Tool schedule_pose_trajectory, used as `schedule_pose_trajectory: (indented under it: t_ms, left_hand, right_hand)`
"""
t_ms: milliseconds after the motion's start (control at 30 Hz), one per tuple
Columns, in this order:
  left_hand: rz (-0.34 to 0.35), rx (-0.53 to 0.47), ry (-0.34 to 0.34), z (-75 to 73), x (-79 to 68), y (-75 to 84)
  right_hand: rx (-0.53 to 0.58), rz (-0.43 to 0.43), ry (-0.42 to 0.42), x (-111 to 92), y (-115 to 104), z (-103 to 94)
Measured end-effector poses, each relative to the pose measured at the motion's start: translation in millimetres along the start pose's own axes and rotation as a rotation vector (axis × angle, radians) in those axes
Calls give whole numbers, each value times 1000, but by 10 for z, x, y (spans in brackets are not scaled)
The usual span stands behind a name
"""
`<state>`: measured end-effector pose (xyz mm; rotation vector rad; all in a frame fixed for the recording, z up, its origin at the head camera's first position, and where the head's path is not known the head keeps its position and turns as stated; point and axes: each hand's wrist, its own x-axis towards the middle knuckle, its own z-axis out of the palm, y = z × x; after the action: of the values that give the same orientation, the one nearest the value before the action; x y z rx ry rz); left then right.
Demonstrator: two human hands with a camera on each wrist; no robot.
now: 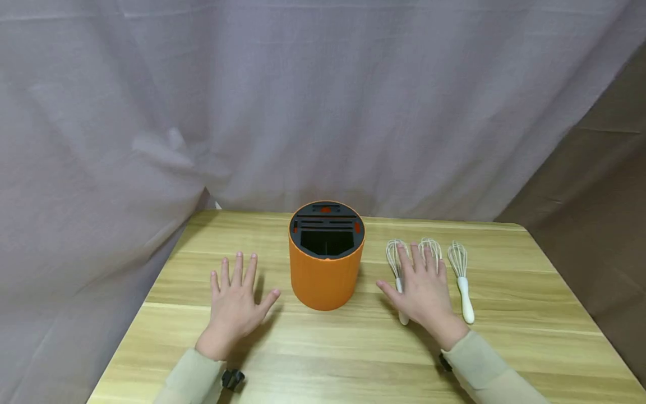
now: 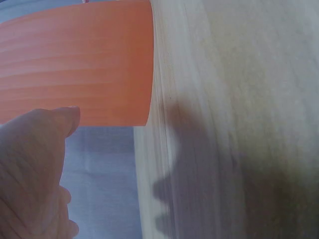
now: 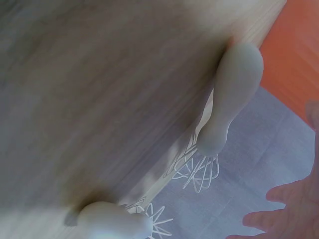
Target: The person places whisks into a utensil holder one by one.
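An orange cylindrical utensil holder (image 1: 325, 280) with a black slotted top insert stands upright on the table. To its left, my left hand (image 1: 234, 308) hovers with fingers spread, holding nothing; the left wrist view has its thumb in front of the holder wall (image 2: 99, 59). On the right lie three white-handled wire whisks, side by side: a left whisk (image 1: 393, 258), a middle whisk (image 1: 430, 245) and a right whisk (image 1: 463, 286). My right hand (image 1: 426, 294) is spread above the left and middle ones, hiding most of the middle one. Nothing is gripped.
The wooden table (image 1: 323, 359) has its back edge just behind the holder. A grey cloth curtain (image 1: 323, 112) hangs behind it, and a brown cloth (image 1: 595, 196) hangs at the right. Dark wrist devices (image 1: 232, 380) sit at both cuffs.
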<state>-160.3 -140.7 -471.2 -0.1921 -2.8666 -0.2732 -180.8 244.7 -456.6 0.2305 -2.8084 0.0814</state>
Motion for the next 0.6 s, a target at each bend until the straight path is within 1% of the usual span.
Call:
schedule_pose_trajectory:
  t_ms: [333, 600]
  left_hand:
    - [-6, -8, -10, -18, -36, 30]
    - [10, -17, -10, -49, -36, 67]
  right_hand:
    - [4, 24, -15, -66, 46, -25]
    - [-16, 39, 5, -119, 126, -70]
